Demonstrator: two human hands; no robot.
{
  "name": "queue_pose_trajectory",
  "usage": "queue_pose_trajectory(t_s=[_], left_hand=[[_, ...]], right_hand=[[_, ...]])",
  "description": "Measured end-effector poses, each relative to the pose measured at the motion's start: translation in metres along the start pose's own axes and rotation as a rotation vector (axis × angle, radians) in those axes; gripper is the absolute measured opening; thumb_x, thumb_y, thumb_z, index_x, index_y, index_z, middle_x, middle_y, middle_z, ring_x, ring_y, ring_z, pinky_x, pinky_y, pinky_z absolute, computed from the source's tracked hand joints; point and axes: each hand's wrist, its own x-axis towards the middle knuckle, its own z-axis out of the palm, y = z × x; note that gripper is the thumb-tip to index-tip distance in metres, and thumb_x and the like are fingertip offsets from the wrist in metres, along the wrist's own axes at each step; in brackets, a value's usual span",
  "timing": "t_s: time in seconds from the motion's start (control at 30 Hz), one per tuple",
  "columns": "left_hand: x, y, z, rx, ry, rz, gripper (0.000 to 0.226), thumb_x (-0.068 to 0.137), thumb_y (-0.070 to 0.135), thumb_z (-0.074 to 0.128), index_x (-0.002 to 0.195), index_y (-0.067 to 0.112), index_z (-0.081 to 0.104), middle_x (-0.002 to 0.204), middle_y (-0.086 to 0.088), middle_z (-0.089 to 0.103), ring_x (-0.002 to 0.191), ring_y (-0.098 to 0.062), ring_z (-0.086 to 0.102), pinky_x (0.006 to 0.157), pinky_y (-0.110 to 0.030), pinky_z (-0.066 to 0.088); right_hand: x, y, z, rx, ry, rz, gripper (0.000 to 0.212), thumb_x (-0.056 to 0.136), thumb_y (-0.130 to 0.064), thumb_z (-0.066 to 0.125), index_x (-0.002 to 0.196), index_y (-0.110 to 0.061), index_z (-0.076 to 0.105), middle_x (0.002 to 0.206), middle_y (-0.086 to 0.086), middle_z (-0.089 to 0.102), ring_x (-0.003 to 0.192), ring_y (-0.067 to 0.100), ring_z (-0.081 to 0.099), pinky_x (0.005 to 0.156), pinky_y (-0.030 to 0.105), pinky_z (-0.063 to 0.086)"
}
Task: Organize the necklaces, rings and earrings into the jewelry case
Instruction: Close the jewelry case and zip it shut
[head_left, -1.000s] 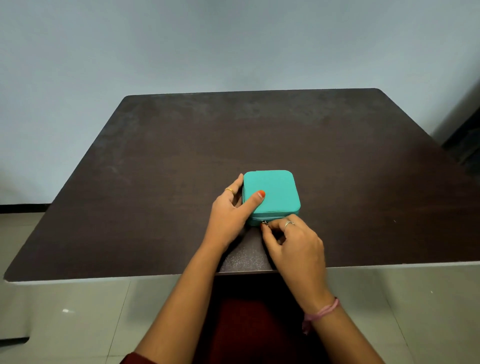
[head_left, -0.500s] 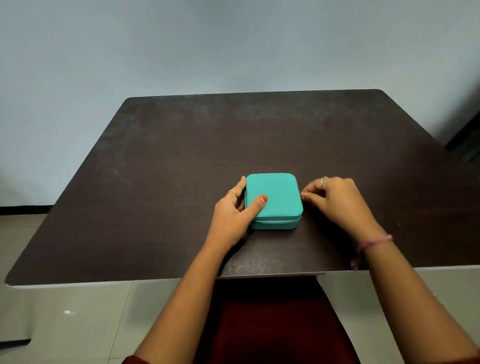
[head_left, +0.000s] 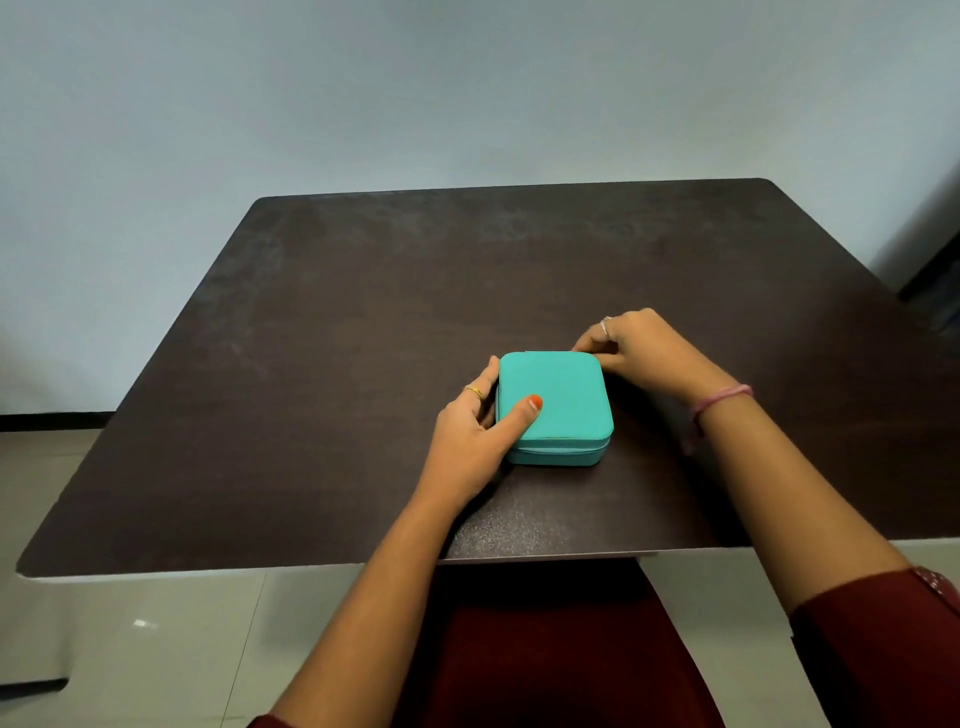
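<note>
A small square teal jewelry case (head_left: 563, 395) with a zip around its side lies flat and closed on the dark table (head_left: 337, 338). My left hand (head_left: 475, 436) grips its left side, thumb pressed on the lid. My right hand (head_left: 644, 353) is at the case's far right corner, fingertips pinched together on the zip line there; the zipper pull itself is hidden by the fingers. No necklaces, rings or earrings lie loose in view; I see only the rings worn on my fingers.
The table's near edge (head_left: 311, 569) runs just in front of my forearms. A pale wall stands behind the table and a tiled floor lies below. A pink thread band (head_left: 719, 397) circles my right wrist.
My right hand travelled with its pinch from the case's near front edge, along the right side, to the far right corner. My left hand stayed on the case.
</note>
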Motion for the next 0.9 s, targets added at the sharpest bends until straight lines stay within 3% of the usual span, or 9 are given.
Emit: queue_pose_trajectory(t_s=[0.07, 0.17, 0.3, 0.4, 0.6, 0.7, 0.9], left_hand=[[-0.002, 0.002, 0.002, -0.023, 0.019, 0.0, 0.071, 0.085, 0.029, 0.069, 0.146, 0.02, 0.035, 0.146, 0.007, 0.044, 0.122, -0.002, 0.049, 0.098, -0.019, 0.046], [-0.009, 0.005, 0.006, -0.06, 0.117, 0.008, 0.061, 0.09, 0.03, 0.063, 0.144, 0.017, 0.039, 0.142, 0.011, 0.046, 0.116, 0.006, 0.047, 0.091, -0.004, 0.042], [-0.022, 0.0, 0.011, -0.129, 0.274, -0.017, 0.039, 0.098, 0.034, 0.048, 0.135, 0.024, 0.051, 0.133, 0.016, 0.053, 0.121, 0.004, 0.046, 0.096, -0.011, 0.035], [-0.033, 0.0, 0.015, -0.115, 0.225, -0.017, 0.035, 0.1, 0.03, 0.041, 0.132, 0.025, 0.054, 0.129, 0.018, 0.054, 0.122, 0.004, 0.046, 0.093, -0.004, 0.034], [-0.029, -0.003, 0.006, -0.163, 0.187, -0.028, 0.035, 0.099, 0.03, 0.043, 0.133, 0.025, 0.054, 0.133, 0.016, 0.055, 0.124, 0.002, 0.047, 0.111, -0.026, 0.033], [-0.021, -0.001, -0.013, -0.182, 0.201, -0.031, 0.042, 0.09, 0.038, 0.045, 0.128, 0.027, 0.059, 0.129, 0.016, 0.06, 0.123, -0.001, 0.05, 0.111, -0.035, 0.036], [0.008, 0.008, -0.074, -0.139, 0.293, 0.04, 0.031, 0.087, 0.032, 0.051, 0.112, 0.032, 0.069, 0.117, 0.013, 0.068, 0.115, -0.008, 0.06, 0.104, -0.043, 0.043]], right_hand=[[-0.014, 0.0, 0.012, 0.179, 0.101, 0.086, 0.027, 0.09, -0.017, 0.063, 0.116, -0.021, 0.066, 0.098, -0.01, 0.067, 0.081, -0.003, 0.058, 0.08, 0.013, 0.043], [-0.038, -0.002, 0.034, 0.464, 0.263, 0.257, 0.035, 0.092, -0.013, 0.057, 0.127, -0.021, 0.056, 0.099, -0.011, 0.066, 0.087, -0.006, 0.059, 0.087, 0.016, 0.045], [-0.075, -0.02, 0.054, 0.665, 0.406, 0.367, 0.028, 0.096, -0.023, 0.052, 0.122, -0.024, 0.06, 0.107, -0.011, 0.066, 0.1, -0.002, 0.059, 0.095, 0.029, 0.048], [-0.092, -0.04, 0.065, 0.739, 0.45, 0.343, 0.029, 0.098, -0.027, 0.046, 0.122, -0.032, 0.062, 0.112, -0.018, 0.065, 0.11, -0.001, 0.056, 0.094, 0.026, 0.044], [-0.081, -0.048, 0.077, 0.928, 0.458, 0.361, 0.03, 0.095, -0.035, 0.044, 0.119, -0.038, 0.064, 0.113, -0.022, 0.067, 0.115, 0.001, 0.056, 0.104, 0.038, 0.044], [-0.064, -0.056, 0.083, 0.996, 0.39, 0.322, 0.041, 0.084, -0.051, 0.044, 0.121, -0.043, 0.06, 0.119, -0.022, 0.064, 0.121, 0.005, 0.054, 0.106, 0.041, 0.042], [-0.008, -0.095, 0.088, 1.102, 0.294, 0.231, 0.049, 0.081, -0.051, 0.045, 0.128, -0.042, 0.055, 0.127, -0.02, 0.06, 0.123, 0.006, 0.052, 0.108, 0.04, 0.039]])
